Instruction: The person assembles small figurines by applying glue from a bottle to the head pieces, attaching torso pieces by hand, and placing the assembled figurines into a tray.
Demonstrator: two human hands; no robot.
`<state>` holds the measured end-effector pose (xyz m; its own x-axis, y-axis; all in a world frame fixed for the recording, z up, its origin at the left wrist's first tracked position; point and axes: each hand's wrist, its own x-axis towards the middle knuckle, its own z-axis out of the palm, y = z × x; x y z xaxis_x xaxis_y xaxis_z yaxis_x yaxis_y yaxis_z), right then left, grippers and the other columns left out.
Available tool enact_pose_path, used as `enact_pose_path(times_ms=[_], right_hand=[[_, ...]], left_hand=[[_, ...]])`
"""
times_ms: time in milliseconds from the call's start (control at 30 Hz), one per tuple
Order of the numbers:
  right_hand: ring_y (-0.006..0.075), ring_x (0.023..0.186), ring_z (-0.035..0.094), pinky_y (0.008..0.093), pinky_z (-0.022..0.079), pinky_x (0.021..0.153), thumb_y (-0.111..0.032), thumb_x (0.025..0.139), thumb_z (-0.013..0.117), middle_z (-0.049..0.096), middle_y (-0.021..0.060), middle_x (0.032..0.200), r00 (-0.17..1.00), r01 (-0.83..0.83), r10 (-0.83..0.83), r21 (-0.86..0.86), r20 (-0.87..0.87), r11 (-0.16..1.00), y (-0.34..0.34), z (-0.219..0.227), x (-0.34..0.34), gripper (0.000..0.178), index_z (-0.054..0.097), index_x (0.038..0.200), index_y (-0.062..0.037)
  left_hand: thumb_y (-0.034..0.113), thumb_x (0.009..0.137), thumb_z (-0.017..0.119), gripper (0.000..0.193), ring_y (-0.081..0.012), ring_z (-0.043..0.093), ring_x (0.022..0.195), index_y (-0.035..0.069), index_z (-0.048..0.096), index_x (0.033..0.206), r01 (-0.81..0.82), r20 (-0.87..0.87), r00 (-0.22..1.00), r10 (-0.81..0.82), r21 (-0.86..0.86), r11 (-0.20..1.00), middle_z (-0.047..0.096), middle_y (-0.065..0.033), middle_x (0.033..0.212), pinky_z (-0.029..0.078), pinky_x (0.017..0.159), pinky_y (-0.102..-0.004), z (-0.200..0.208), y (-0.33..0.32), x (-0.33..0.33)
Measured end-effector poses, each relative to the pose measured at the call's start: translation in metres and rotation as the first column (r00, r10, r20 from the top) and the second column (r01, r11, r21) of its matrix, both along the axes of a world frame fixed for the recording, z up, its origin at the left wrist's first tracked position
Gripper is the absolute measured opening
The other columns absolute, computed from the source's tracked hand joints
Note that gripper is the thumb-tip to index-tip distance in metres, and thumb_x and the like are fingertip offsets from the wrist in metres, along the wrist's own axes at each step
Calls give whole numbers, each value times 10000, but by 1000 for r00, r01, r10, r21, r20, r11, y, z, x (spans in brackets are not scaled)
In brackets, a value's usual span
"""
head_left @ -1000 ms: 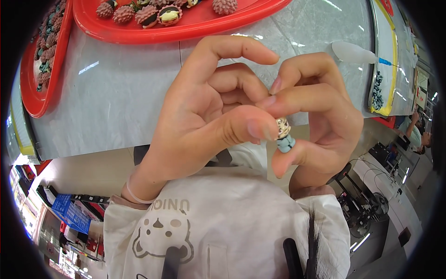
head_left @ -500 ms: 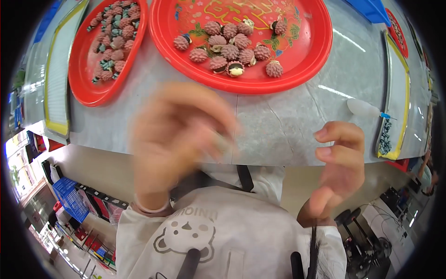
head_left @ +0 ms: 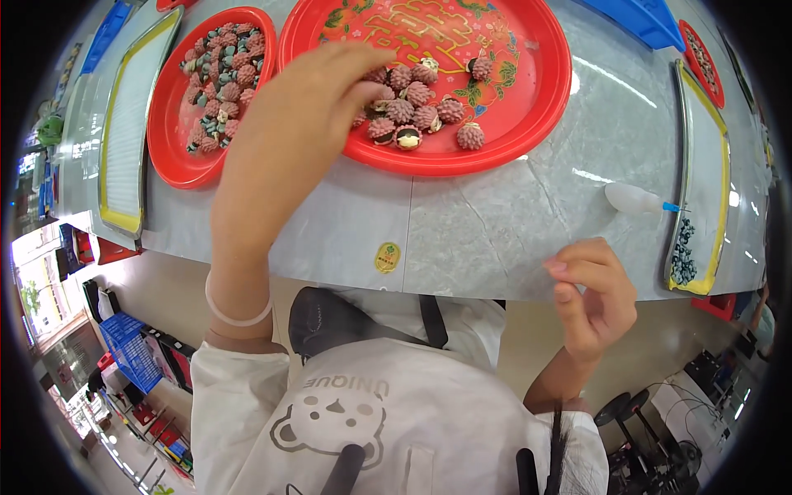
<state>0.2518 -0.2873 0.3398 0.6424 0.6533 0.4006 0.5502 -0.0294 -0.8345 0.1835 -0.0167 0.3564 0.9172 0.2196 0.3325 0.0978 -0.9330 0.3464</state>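
Observation:
My left hand [head_left: 322, 91] reaches over the left part of the large red tray [head_left: 462, 165]. Its finger and thumb close round a pink bumpy ball [head_left: 376, 75] at the edge of a loose cluster; part of the grip is hidden behind the hand. Other balls lie beside it, among them a bumpy ball with a cream and dark face [head_left: 407, 137] and one bumpy ball standing apart [head_left: 470, 136]. My right hand [head_left: 596, 293] hovers at the table's front edge, fingers loosely curled, thumb a little apart from them. Nothing shows in it.
A smaller red tray [head_left: 162, 157] at left holds many similar pieces. Yellow-edged trays stand at far left [head_left: 124, 219] and right [head_left: 709, 190], the right one with small dark pieces [head_left: 683, 256]. A white squeeze bottle [head_left: 631, 199] lies beside it. A blue bin [head_left: 643, 21] is behind.
My left hand has moved up and away from me, from above the table's front edge to the balls in the large tray. My right hand's fingers have drawn closer to the thumb.

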Motion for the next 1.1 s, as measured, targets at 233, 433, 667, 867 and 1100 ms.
enact_pose_path(times_ms=[233,433,667,867,1100], right_hand=[[192,625,518,263,398,570,1,718,588,579,133,693,985,175,-175,10,-15,985,-35,-2,13,85,571,796,30],[186,825,514,262,403,688,15,752,546,564,142,929,928,369,-371,95,7,925,-59,-4,34,164,552,915,28],[162,941,497,270,387,803,-22,749,583,543,96,1055,844,505,-511,-80,-160,859,-19,-9,39,312,521,1054,3],[158,873,547,248,402,786,-98,780,592,590,124,943,820,481,-503,-148,-273,864,-10,1,29,347,500,1085,39],[161,723,540,261,437,637,-312,792,601,568,126,880,889,273,-235,42,-392,961,-21,9,15,507,481,1105,68]], left_hand=[[1,739,566,135,-157,559,794,4,569,873,-52,-144,990,2,-346,937,545,-69,894,455,734,-254,8,-10,4],[-16,738,564,126,-141,538,772,-11,528,859,117,90,993,-81,-551,826,503,-72,906,462,709,-261,3,-11,7],[92,750,575,176,-131,526,780,41,438,850,244,264,960,-97,-952,-185,482,-109,903,430,672,-228,-6,-71,-20],[-55,714,629,285,-166,567,796,40,408,866,209,264,947,-185,-940,-269,513,-115,866,474,680,-245,-24,-106,-26],[8,742,636,222,-199,574,864,22,485,904,163,199,975,-100,-943,-289,544,-145,917,476,718,-264,-37,-106,-25]])
